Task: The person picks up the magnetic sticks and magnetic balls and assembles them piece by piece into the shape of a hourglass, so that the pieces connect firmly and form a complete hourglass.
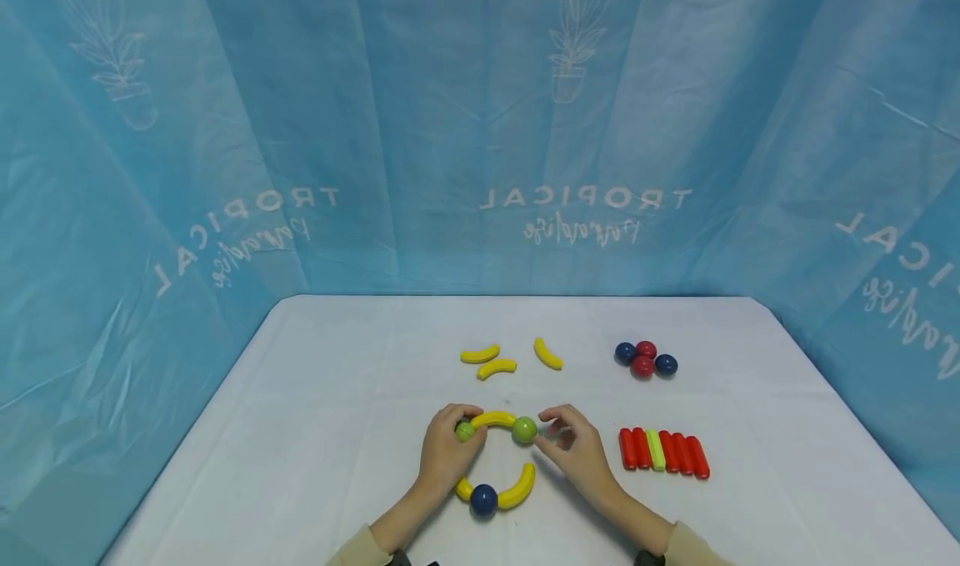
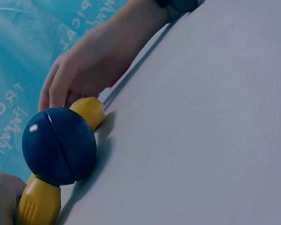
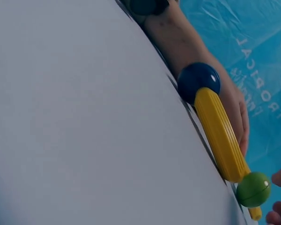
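Beige cuffs (image 1: 363, 548) sit nearest, at bottom edge of head view, w/ a person's L hand (image 1: 444, 451) & R hand (image 1: 577, 456) over a white tabletop (image 1: 300, 433). L hand grips a green ball (image 1: 464, 431) btwn thumb & fingers, at upper L of a ring w/ a gap on its R side. R hand holds nothing, fingers loosely bent & spread, just beside second green ball (image 1: 524, 430); can't tell if thumb tip touches it

Ring: top curved yellow rod (image 1: 492, 418) spans the two green balls. Navy ball (image 1: 483, 500) at near side sits btwn lower-L yellow rod (image 1: 463, 489), partly hidden by L hand, & lower-R yellow rod (image 1: 517, 489), whose far end stands apart from second green ball. Can't see if lower-L rod meets the gripped ball

Farther back: three loose curved yellow rods (image 1: 497, 368). To their R, two navy balls (image 1: 666, 365) & two red balls (image 1: 642, 367) clustered. Nearer, R of R hand, a row: five red rods (image 1: 682, 453) & one lime rod (image 1: 657, 451), third from L. Behind: blue curtain (image 1: 450, 132) w/ mirrored "TROPICAL Paradise" print
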Available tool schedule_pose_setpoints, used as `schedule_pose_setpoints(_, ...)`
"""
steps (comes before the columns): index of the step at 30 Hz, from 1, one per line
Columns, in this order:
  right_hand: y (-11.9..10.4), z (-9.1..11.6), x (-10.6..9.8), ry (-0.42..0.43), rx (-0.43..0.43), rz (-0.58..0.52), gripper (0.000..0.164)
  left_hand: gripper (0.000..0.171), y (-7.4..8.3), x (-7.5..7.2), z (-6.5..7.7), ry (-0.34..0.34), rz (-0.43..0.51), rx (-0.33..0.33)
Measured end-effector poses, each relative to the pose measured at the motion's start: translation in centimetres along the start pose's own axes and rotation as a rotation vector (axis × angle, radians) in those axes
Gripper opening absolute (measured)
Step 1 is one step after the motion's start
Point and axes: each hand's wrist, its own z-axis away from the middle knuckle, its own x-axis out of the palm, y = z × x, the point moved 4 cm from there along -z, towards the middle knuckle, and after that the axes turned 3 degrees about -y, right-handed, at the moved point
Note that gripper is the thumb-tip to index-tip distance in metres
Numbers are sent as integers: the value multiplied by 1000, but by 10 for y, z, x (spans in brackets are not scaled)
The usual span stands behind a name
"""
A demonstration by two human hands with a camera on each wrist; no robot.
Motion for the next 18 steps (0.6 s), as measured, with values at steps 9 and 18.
schedule_pose_setpoints(9,-8,31,11,-301,131,-184,29,18,-1,0,2,11,1,7)
schedule_pose_setpoints(18,-11,37,25,-597,60,-192,31,18,0,0,0,12,0,-3)
